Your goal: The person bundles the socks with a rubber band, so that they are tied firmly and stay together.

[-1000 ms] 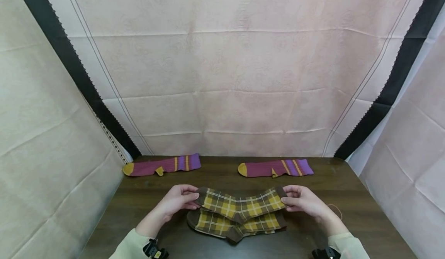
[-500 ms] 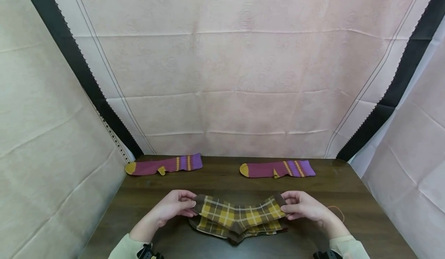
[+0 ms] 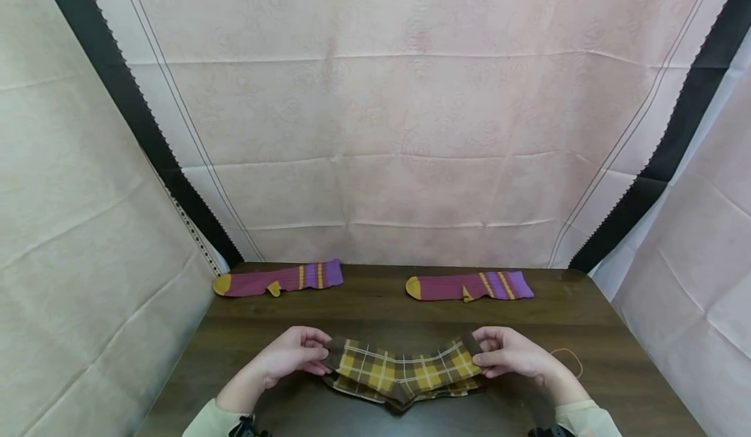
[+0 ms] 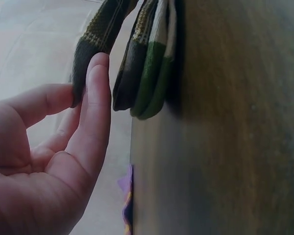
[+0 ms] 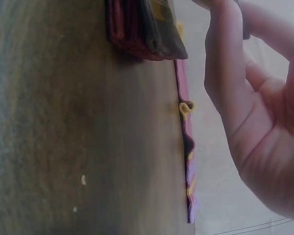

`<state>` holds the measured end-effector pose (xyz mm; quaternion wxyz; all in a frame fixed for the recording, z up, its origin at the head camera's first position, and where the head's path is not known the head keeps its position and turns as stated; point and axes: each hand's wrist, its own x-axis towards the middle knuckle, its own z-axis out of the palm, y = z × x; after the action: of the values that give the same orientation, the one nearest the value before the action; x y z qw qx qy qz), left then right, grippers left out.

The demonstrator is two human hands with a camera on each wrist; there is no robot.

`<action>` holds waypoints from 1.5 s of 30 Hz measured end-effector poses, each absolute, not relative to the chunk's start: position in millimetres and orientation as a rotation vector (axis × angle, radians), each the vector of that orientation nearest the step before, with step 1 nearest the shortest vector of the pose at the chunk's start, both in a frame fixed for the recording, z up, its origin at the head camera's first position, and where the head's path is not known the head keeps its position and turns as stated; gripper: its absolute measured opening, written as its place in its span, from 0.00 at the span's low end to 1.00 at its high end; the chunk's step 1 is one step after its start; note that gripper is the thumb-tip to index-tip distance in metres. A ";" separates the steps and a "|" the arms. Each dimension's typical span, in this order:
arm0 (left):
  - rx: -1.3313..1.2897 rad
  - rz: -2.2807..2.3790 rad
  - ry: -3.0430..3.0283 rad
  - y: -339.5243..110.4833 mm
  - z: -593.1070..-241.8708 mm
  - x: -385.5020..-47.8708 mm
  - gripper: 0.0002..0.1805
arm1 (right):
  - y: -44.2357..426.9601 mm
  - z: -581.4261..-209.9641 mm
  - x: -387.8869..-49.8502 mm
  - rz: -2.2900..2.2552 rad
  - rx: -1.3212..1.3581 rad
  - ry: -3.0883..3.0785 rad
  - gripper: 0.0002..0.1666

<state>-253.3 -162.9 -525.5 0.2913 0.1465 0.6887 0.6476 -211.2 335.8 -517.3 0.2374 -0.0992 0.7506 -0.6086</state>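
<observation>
A yellow and brown plaid sock (image 3: 405, 370) hangs in a shallow sag between two hands. Its left end is pinched by the left hand (image 3: 299, 353), its right end by the right hand (image 3: 504, 353). Directly beneath is a second plaid sock (image 3: 452, 388), mostly covered. In the left wrist view the left hand (image 4: 73, 142) pinches the dark end, raised off a stack with green layers (image 4: 152, 88) under it. The right wrist view has the right hand (image 5: 250, 93) beside a stack with dark red layers (image 5: 125, 34); its fingertips are partly cut off.
Two maroon socks with yellow toes and purple cuffs lie at the back of the brown table (image 3: 375, 313), one at left (image 3: 252, 284), one at right (image 3: 446, 287). A thin loop (image 3: 572, 359) shows by the right wrist. Pale fabric walls (image 3: 411, 163) stand behind and beside.
Both hands have lowered the held plaid sock toward the one beneath, which is now more covered. The maroon socks lie as before; the head view has shifted slightly.
</observation>
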 end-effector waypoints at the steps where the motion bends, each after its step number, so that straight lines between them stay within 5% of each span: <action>1: 0.395 1.722 1.834 -162.8 -525.8 -252.8 0.20 | 335.7 -518.2 -211.1 -1.666 -0.276 2.058 0.31; 13: 0.388 1.668 1.858 -162.9 -531.0 -252.3 0.19 | 332.6 -526.5 -210.2 -1.628 -0.312 2.079 0.22; 28: 0.354 1.608 1.906 -164.5 -533.5 -252.3 0.15 | 339.6 -523.5 -207.7 -1.505 -0.201 2.130 0.37; 37: 0.350 1.583 1.953 -166.0 -531.0 -250.9 0.13 | 342.4 -527.0 -209.9 -1.512 -0.133 2.170 0.23; 45: 0.354 1.590 1.967 -168.0 -532.1 -252.9 0.13 | 344.1 -527.0 -208.9 -1.528 -0.185 2.183 0.19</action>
<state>-252.9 -168.0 -532.1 0.2897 0.1328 0.7372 0.5958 -208.9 344.1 -527.0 0.2333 -0.0675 0.7947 -0.5563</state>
